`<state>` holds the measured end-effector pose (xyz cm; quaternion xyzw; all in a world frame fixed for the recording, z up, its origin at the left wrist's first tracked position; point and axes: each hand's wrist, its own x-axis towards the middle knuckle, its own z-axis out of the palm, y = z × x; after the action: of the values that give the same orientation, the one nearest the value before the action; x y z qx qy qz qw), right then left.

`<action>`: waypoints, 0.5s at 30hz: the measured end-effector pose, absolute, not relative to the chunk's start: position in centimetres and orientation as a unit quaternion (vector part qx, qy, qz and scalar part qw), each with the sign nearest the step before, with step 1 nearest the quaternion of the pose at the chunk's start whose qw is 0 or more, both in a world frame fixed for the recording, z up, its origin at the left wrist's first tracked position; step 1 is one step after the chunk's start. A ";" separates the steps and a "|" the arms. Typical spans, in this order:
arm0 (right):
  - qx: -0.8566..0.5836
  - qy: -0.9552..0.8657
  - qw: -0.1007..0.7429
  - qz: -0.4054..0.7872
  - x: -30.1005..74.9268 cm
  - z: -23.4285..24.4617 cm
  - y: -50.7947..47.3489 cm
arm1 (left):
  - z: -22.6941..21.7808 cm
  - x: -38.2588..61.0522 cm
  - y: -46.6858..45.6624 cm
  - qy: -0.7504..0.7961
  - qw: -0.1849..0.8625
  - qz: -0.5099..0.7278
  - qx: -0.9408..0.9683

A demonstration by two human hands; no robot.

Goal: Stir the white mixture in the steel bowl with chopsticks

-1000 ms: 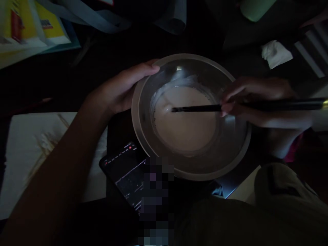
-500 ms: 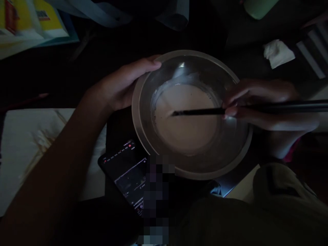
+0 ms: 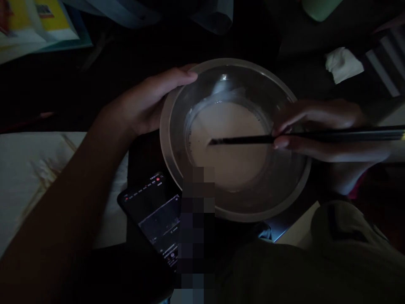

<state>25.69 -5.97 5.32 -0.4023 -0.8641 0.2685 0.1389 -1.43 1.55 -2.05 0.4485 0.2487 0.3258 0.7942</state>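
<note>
- Nearest spill victim imo: what looks like a clothed leg at lower right. If the bowl got tipped this way, the pale liquid could run onto it.
- Phone is lit up, lower left of centre, just beside the bowl's rim. One flick off the chopsticks and that screen's getting splashed. Blocky blur hides part of it, fyi.
- Bowl sits mid-frame, liquid pooled in the bottom, steep wall above it. I can't tell what's under it, so if the left side lets go, a sideways shove from the sticks might slide or spin it.
- Right hand reaches in from the right edge over the rim. Grip is closed in a pinch on the dark chopsticks, thumb below, finger above. They lie nearly level across the frame, tips pointing left, at the liquid; can't tell how deep.
- Left arm slants up from the lower left. Left hand clasps the upper-left rim, thumb on the edge, fingers mostly hidden behind. One-sided hold, so a hard push there could tilt it.
</note>
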 end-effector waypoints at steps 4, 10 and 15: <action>-0.450 -0.843 0.147 0.256 27.0 6.3 -5.6 | -1.8 -1.3 1.4 0.252 0.796 0.325 0.444; -0.276 -0.892 0.030 0.358 28.7 6.9 -3.9 | -2.3 -1.3 1.5 0.264 0.788 0.335 0.443; -0.384 -0.872 0.121 0.278 26.1 5.6 -5.2 | -3.0 -1.4 2.0 0.205 0.826 0.325 0.413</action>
<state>26.08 -5.16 5.65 -0.3843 -0.8721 0.2778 0.1208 -1.40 2.04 -3.02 0.4127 0.2054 0.3248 0.8258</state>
